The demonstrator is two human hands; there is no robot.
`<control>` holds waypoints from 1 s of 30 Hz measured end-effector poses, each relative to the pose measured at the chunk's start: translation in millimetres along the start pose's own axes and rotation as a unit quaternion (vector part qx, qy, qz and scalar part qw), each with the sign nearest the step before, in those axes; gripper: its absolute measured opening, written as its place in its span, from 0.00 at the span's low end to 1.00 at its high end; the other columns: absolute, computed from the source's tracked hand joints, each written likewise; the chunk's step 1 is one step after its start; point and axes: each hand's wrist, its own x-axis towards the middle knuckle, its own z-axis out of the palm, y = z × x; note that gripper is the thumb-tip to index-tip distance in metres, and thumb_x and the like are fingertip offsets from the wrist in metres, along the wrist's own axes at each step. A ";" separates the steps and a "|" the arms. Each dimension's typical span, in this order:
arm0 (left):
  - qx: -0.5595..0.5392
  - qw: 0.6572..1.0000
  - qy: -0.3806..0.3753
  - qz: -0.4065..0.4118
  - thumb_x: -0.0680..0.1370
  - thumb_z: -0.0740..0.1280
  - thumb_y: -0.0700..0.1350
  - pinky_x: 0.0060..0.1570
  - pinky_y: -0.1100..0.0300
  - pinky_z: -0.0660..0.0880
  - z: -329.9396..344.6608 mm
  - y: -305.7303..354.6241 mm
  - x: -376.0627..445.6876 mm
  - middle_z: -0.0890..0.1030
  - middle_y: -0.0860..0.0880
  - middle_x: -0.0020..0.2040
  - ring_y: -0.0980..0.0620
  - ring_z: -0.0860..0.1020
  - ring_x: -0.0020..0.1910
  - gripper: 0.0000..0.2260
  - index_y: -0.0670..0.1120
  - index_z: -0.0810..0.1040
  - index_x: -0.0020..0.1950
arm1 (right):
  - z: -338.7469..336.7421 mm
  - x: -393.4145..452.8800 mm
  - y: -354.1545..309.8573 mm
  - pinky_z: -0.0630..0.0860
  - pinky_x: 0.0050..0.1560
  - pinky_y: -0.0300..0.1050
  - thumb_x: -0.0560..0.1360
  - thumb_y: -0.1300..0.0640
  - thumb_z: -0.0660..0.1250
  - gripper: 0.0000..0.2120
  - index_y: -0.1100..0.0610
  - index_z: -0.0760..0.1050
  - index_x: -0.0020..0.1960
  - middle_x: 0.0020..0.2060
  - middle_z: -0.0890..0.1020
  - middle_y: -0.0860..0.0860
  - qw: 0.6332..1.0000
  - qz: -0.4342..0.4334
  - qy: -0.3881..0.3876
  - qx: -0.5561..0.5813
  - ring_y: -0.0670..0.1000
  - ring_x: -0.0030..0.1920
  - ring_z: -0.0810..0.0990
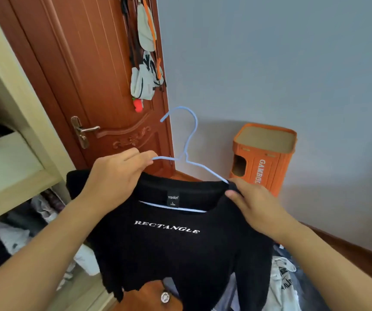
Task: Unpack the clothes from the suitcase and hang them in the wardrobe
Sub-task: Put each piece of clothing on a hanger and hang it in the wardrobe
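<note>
1. We see a black T-shirt (180,250) held up in the middle of the view, printed "RECTANGLE" in white across the chest, with a small label inside the collar. A light blue hanger (186,140) is partly threaded through the neck: its hook rises above the collar, its bottom bar shows inside the neck opening, its left arm sticks out bare above the collar and its right arm runs under the fabric.
2. From left to right around it: a pale wardrobe (12,140) with clothes piled on its shelves, a red-brown door (95,86) with a metal handle (83,131) and bags (145,70) hanging on it, a grey wall, and an orange box (264,158) on the floor. More clothes (283,281) lie low at the right, partly hidden by the shirt.
3. The left hand (115,176) lies over the shirt's left shoulder, fingers curled, fingertips pinching the hanger's bare left arm.
4. The right hand (254,205) grips the collar's right edge where the hanger enters, thumb on the front, fingers curled behind.
</note>
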 end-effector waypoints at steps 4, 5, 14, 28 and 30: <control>0.000 1.000 -0.003 0.001 0.84 0.63 0.45 0.28 0.62 0.65 -17.1 -26.4 -10.2 0.74 0.52 0.37 0.52 0.72 0.31 0.11 0.47 0.83 0.61 | 7.3 25.2 -18.5 0.73 0.34 0.56 0.80 0.31 0.42 0.27 0.50 0.68 0.43 0.30 0.75 0.48 0.998 -0.040 0.042 -0.034 0.52 0.30 0.74; -0.004 1.000 0.000 0.006 0.83 0.63 0.44 0.28 0.62 0.65 -21.6 -34.3 -12.4 0.73 0.53 0.37 0.53 0.71 0.32 0.11 0.47 0.83 0.61 | 6.9 31.1 -27.2 0.73 0.34 0.53 0.80 0.31 0.42 0.23 0.44 0.68 0.43 0.30 0.74 0.47 0.997 -0.071 0.027 -0.023 0.49 0.29 0.74; -0.021 0.999 -0.009 -0.041 0.85 0.61 0.48 0.32 0.51 0.74 -29.1 -70.6 -23.6 0.74 0.55 0.41 0.53 0.73 0.37 0.11 0.47 0.82 0.59 | 16.9 83.0 -72.4 0.71 0.33 0.43 0.80 0.38 0.52 0.18 0.27 0.62 0.69 0.26 0.69 0.53 0.979 -0.138 -0.110 0.106 0.48 0.27 0.71; 0.021 0.967 0.014 -0.255 0.86 0.57 0.47 0.44 0.49 0.72 -46.5 -99.5 1.4 0.76 0.49 0.44 0.49 0.73 0.44 0.11 0.45 0.76 0.49 | -37.9 101.5 -65.7 0.70 0.35 0.31 0.85 0.56 0.55 0.29 0.33 0.44 0.75 0.24 0.75 0.35 0.972 -0.184 -0.120 0.078 0.40 0.29 0.76; 0.007 0.961 0.050 -0.273 0.86 0.58 0.46 0.43 0.51 0.71 -56.7 -95.8 7.4 0.76 0.49 0.42 0.51 0.72 0.42 0.11 0.45 0.75 0.48 | -52.5 102.1 -67.2 0.72 0.42 0.27 0.83 0.54 0.60 0.31 0.31 0.50 0.76 0.39 0.80 0.26 0.968 -0.203 -0.121 0.086 0.35 0.34 0.78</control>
